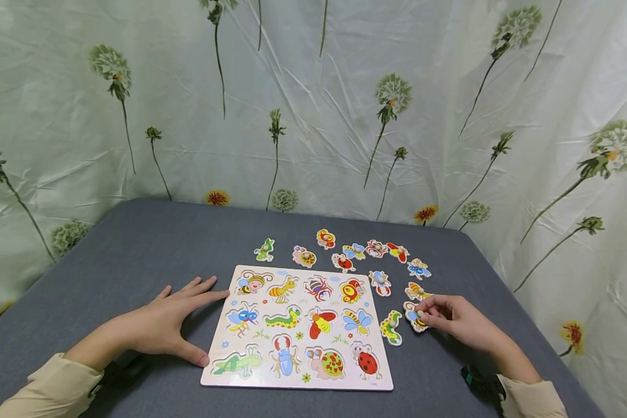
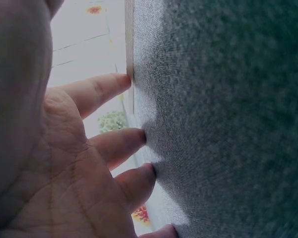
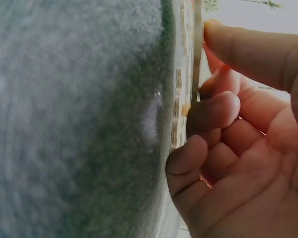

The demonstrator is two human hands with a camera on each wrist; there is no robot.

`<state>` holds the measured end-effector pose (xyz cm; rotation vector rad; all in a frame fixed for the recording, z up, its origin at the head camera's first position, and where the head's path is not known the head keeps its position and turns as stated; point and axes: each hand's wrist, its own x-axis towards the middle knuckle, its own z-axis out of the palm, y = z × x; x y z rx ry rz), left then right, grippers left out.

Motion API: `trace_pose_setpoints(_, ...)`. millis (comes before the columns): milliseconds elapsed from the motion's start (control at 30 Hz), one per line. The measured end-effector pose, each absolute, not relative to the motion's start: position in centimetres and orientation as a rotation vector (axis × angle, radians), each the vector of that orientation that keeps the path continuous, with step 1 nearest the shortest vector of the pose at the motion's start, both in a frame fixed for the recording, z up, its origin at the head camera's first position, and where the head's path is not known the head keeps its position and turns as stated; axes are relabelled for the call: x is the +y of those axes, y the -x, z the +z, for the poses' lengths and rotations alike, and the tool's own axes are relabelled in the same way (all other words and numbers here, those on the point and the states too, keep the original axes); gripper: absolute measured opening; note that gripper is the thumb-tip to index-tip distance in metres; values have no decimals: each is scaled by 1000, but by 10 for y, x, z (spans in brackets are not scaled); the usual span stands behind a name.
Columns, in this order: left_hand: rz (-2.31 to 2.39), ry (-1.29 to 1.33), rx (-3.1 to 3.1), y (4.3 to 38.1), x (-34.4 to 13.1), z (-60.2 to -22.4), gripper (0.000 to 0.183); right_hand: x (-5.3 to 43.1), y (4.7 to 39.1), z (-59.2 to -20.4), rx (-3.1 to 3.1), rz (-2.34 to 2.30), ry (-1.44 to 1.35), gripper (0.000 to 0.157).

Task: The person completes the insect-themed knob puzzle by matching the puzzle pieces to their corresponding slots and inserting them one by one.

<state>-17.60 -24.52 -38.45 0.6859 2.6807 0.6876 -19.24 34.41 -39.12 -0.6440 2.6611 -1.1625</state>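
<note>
A pale puzzle board (image 1: 382,376) printed with insects lies flat in the middle. My left hand (image 1: 172,322) is spread beside it, thumb and index fingertip at its left edge; the left wrist view shows the straight fingers (image 2: 104,94) meeting the cloth and edge. My right hand (image 1: 457,316) pinches the knob of a bee puzzle piece (image 1: 411,315) between thumb and index finger, right of the board. In the right wrist view, the other fingers (image 3: 188,153) are curled. A caterpillar piece (image 1: 391,328) lies to its left, and a striped insect piece (image 1: 413,291) just beyond it.
Loose knobbed pieces lie along the board's far side, among them a grasshopper (image 1: 264,250), a snail (image 1: 304,256), a ladybug (image 1: 343,262) and a beetle (image 1: 380,283). A grey cloth (image 1: 151,249) covers the table. Behind hangs a dandelion-print curtain (image 1: 313,145).
</note>
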Motion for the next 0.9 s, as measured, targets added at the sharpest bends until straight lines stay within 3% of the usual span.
trace_pose_setpoints(567, 741, -676, 2671, 179, -250, -387, 114, 300, 218, -355, 2693, -1143, 558, 18)
trace_pose_setpoints(900, 748, -674, 2666, 179, -247, -388, 113, 259, 237, -353, 2585, -1138, 609, 19)
